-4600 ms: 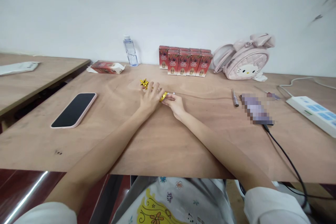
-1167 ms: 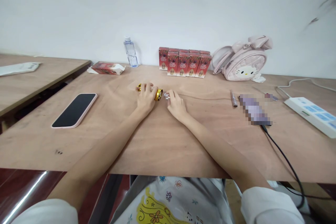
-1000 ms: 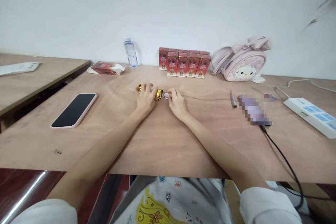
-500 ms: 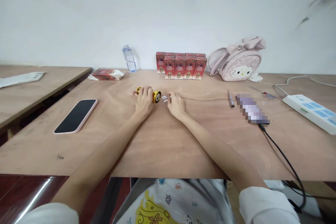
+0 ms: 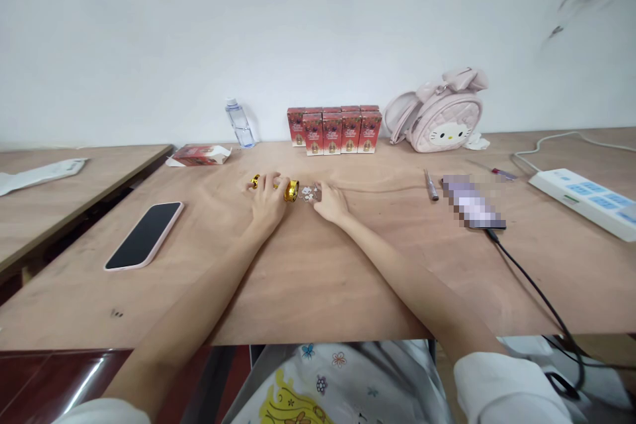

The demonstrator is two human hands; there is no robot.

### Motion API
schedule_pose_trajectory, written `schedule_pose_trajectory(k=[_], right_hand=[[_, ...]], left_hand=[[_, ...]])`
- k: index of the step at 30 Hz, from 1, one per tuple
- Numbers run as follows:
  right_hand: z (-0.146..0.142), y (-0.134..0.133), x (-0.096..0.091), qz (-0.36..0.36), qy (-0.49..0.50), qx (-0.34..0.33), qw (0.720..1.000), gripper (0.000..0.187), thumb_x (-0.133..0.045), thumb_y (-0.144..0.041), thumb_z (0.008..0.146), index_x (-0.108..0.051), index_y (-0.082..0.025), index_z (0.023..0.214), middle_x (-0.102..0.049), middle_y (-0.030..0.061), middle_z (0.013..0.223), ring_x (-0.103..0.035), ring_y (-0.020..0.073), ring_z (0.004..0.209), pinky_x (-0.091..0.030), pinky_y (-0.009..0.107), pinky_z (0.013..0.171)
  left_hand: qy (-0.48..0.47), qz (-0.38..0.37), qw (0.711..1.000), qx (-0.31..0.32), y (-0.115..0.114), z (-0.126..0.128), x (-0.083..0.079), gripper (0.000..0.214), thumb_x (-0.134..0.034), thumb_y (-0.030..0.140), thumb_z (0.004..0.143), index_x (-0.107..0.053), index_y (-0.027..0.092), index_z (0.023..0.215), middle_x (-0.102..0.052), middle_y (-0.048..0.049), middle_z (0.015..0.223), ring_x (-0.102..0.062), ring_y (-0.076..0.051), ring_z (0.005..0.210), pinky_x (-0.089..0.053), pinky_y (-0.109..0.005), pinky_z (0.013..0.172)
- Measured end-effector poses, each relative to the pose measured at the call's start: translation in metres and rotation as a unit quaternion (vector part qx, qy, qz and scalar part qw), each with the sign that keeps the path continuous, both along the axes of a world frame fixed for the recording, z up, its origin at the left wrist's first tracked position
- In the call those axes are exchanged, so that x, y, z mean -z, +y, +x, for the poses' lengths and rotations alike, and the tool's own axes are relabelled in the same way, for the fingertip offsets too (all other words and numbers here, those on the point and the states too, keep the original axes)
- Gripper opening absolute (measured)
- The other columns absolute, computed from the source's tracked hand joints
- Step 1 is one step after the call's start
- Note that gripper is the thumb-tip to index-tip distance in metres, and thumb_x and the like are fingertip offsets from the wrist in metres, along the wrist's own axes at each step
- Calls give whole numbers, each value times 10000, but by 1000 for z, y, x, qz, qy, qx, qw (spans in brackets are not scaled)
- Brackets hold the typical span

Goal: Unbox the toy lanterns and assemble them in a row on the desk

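Note:
My left hand (image 5: 267, 200) lies on the wooden table (image 5: 318, 278) with its fingers curled over a small shiny gold piece (image 5: 291, 191); a bit of gold (image 5: 255, 181) also shows at the hand's left edge. Just right of it, my right hand (image 5: 330, 201) rests on the table with its fingertips pinched at a cluster of tiny silver and white parts (image 5: 308, 192). The two hands are a few centimetres apart, in the middle of the table.
A phone in a pink case (image 5: 145, 235) lies at the left. A water bottle (image 5: 239, 123), a flat red box (image 5: 199, 154), red cartons (image 5: 334, 129) and a pink bag (image 5: 442, 117) line the wall. A small screwdriver (image 5: 430, 185), cabled device (image 5: 472, 202) and power strip (image 5: 586, 202) sit right.
The camera has tilted up slightly, so everything sits lower in view. The gold piece was between both hands; now my left hand covers it and my right fingers have shifted to the tiny silver parts.

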State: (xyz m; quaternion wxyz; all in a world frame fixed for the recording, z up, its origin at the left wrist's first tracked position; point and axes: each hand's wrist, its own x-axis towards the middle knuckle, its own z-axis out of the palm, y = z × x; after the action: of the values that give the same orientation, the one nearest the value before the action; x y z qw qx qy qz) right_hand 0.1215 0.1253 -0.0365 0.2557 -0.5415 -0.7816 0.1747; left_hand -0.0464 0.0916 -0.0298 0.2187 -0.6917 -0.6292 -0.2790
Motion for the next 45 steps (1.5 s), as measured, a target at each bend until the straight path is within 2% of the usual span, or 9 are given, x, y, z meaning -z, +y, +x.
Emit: schedule_pose_trajectory(k=[8,12,18,26,30,36,41,45], right_hand=[[0,-1,-2,13,-4,-5,1000,438,-583,-265,819,-522,-156,1239,-603,122,1252,-517,237,1203,-342,378,1035],[0,-3,-3,14,6,18,1000,412,-611,-294,802,-542,-152,1182,-609,125,1209,-526,254,1155,-386,378,969],[1,-7,-6,26,-6,34,999,333,-613,-300,799,-568,-166,1100,-598,118,1180,-502,261,1136,-389,389,938],[0,-10,-5,39,-44,11,998,227,-539,-296,850,-624,-219,1046,-581,103,1177,-486,269,1137,-375,408,934],[0,-10,-4,47,-48,-7,998,269,-522,-294,858,-605,-231,1105,-578,95,1204,-485,273,1144,-373,410,935],[-1,-8,-3,44,-43,-3,998,468,-551,-303,842,-464,-149,1275,-562,142,1268,-475,285,1185,-358,419,963],[-1,-9,-4,50,-51,-2,997,424,-551,-311,849,-479,-145,1232,-595,147,1221,-486,289,1161,-371,421,932],[-2,-11,-5,62,-58,-2,996,398,-549,-316,854,-486,-147,1209,-604,145,1197,-491,288,1141,-369,417,920]], left_hand=[[16,-3,1000,-6,1,0,2,267,-420,187,894,-629,258,1045,-565,-133,1228,-460,-317,1106,-195,-540,920],[26,7,999,-17,3,-1,2,248,-424,207,900,-632,260,1024,-575,-124,1212,-472,-312,1088,-205,-535,913],[30,-1,999,-15,3,-2,2,271,-406,182,894,-633,256,1021,-575,-129,1202,-469,-307,1085,-213,-525,913],[18,-14,999,-24,4,-4,1,299,-416,136,862,-640,255,1019,-557,-137,1215,-449,-320,1088,-212,-540,907],[36,-16,999,-32,2,-3,0,314,-407,127,859,-638,258,1025,-560,-133,1208,-452,-311,1083,-221,-541,908],[40,-35,997,-53,10,-4,-1,325,-391,130,847,-622,248,1043,-527,-148,1233,-443,-322,1099,-274,-532,886],[28,-21,995,-96,25,-5,0,402,-341,61,799,-560,140,1126,-527,-224,1191,-445,-347,1071,-302,-524,845],[68,-16,995,-72,38,-8,-5,372,-331,37,791,-582,130,1050,-547,-227,1146,-460,-345,1059,-296,-524,863]])
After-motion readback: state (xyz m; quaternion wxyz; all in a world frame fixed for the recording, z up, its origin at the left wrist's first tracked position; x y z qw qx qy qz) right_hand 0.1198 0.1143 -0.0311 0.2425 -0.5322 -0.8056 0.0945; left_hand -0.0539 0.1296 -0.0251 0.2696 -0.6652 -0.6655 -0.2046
